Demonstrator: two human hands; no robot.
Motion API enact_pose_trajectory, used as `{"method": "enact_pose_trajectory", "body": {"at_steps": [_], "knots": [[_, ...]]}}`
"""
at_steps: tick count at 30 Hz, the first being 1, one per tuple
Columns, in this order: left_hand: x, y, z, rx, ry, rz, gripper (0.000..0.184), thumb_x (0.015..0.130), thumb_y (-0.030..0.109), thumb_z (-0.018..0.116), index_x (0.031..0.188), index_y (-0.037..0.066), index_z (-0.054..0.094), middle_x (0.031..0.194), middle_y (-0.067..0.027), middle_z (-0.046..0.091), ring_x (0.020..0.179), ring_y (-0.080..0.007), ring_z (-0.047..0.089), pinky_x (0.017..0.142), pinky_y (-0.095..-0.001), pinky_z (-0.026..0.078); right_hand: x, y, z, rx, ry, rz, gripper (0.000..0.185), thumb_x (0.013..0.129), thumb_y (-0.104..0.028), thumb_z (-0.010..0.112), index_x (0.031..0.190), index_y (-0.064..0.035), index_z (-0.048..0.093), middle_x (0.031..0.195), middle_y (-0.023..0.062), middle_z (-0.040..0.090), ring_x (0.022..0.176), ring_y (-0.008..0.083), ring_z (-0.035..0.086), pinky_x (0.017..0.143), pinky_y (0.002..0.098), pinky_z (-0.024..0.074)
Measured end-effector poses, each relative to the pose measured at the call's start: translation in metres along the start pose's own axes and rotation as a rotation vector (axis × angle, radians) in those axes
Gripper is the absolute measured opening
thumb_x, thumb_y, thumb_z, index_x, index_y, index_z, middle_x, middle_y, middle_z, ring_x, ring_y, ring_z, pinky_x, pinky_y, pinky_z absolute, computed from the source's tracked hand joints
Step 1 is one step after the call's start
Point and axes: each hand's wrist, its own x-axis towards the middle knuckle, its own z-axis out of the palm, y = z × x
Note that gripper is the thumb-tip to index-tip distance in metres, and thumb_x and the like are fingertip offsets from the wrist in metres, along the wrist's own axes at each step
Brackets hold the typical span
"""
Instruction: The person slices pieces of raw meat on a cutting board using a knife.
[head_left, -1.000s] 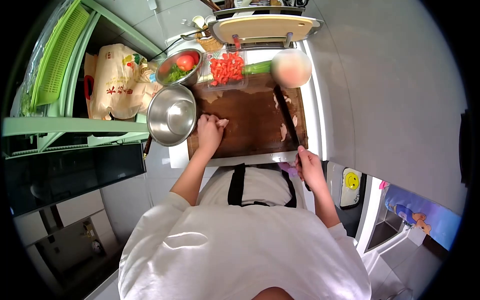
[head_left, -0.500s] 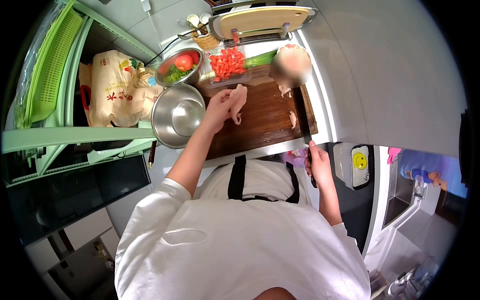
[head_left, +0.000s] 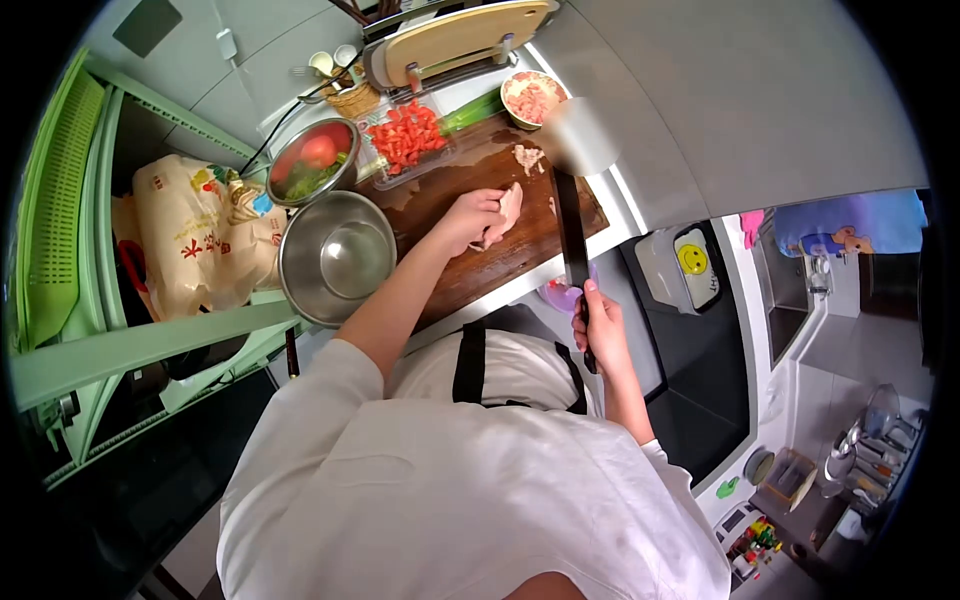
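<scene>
My left hand (head_left: 474,221) is closed around a pale pink slice of raw meat (head_left: 507,212), low over the wooden cutting board (head_left: 490,275). My right hand (head_left: 602,325) grips the black handle of a long dark knife (head_left: 572,235), its blade pointing away from me along the board's right side. Small scraps of raw meat (head_left: 528,157) lie near the far right of the board. Just past them stands a bowl of cut raw meat (head_left: 533,97). A blurred pale patch beside the bowl hides what is around the knife's tip.
An empty steel bowl (head_left: 374,222) sits left of the board. Behind it, another steel bowl (head_left: 352,160) holds tomato and greens. Diced red pieces (head_left: 407,137) fill a clear tray, with green stalks (head_left: 470,110) alongside. A green shelf (head_left: 170,338) with bags borders the left.
The view has turned, shifting the scene. The meat slice hung from my left fingers before; now my hand is wrapped around it, lower over the board. My right hand keeps the knife.
</scene>
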Motion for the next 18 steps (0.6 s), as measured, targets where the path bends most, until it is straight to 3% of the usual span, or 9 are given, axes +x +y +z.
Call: {"method": "enact_pose_trajectory", "body": {"at_steps": [3, 6, 10, 13, 17, 18], "knots": [[0.009, -0.014, 0.001, 0.037, 0.010, -0.090, 0.047, 0.085, 0.003, 0.064, 0.131, 0.001, 0.053, 0.114, -0.0103, 0.062, 0.091, -0.0158, 0.062, 0.068, -0.0297, 0.055, 0.005, 0.001, -0.006, 0.032, 0.011, -0.002, 0.049, 0.099, -0.049, 0.047, 0.073, -0.0080, 0.049, 0.052, -0.0016, 0.041, 0.037, 0.0076, 0.035, 0.035, 0.0243, 0.0283], [0.005, -0.029, -0.002, 0.180, 0.074, 0.036, 0.051, 0.080, 0.000, 0.065, 0.130, -0.001, 0.055, 0.114, -0.0154, 0.063, 0.077, -0.0166, 0.064, 0.061, -0.0283, 0.055, 0.019, -0.005, -0.011, 0.003, -0.019, -0.008, 0.049, 0.099, -0.049, 0.048, 0.073, -0.0079, 0.049, 0.052, -0.0016, 0.041, 0.037, 0.0076, 0.036, 0.034, 0.0247, 0.0280], [-0.013, -0.043, -0.007, 0.600, 0.306, 0.336, 0.049, 0.074, -0.001, 0.070, 0.121, -0.005, 0.058, 0.103, -0.0148, 0.063, 0.082, -0.0194, 0.066, 0.061, -0.0308, 0.057, 0.045, -0.008, -0.015, -0.059, -0.092, -0.031, 0.049, 0.099, -0.049, 0.048, 0.072, -0.0078, 0.049, 0.052, -0.0018, 0.041, 0.037, 0.0074, 0.035, 0.034, 0.0249, 0.0279], [-0.036, -0.044, 0.000, 0.447, 0.467, 0.246, 0.043, 0.072, -0.003, 0.071, 0.114, -0.006, 0.060, 0.098, -0.0154, 0.064, 0.080, -0.0211, 0.067, 0.059, -0.0322, 0.058, 0.061, -0.011, -0.016, -0.079, -0.150, -0.032, 0.050, 0.099, -0.049, 0.048, 0.072, -0.0076, 0.049, 0.052, -0.0019, 0.041, 0.037, 0.0073, 0.036, 0.034, 0.0247, 0.0277], [-0.050, -0.062, -0.014, 0.354, 0.502, 0.116, 0.030, 0.073, -0.003, 0.070, 0.103, -0.004, 0.065, 0.088, -0.0144, 0.068, 0.076, -0.0231, 0.068, 0.059, -0.0322, 0.057, 0.077, -0.010, -0.017, -0.111, -0.192, -0.009, 0.049, 0.099, -0.049, 0.048, 0.072, -0.0082, 0.049, 0.052, -0.0021, 0.042, 0.036, 0.0068, 0.035, 0.033, 0.0238, 0.0273], [-0.055, -0.064, -0.014, 0.463, 0.530, 0.151, 0.028, 0.073, -0.002, 0.071, 0.100, -0.003, 0.066, 0.086, -0.0133, 0.068, 0.075, -0.0217, 0.068, 0.062, -0.0313, 0.057, 0.080, -0.010, -0.017, -0.122, -0.206, -0.001, 0.050, 0.099, -0.048, 0.049, 0.072, -0.0066, 0.050, 0.053, -0.0010, 0.043, 0.038, 0.0080, 0.037, 0.035, 0.0248, 0.0292]]}}
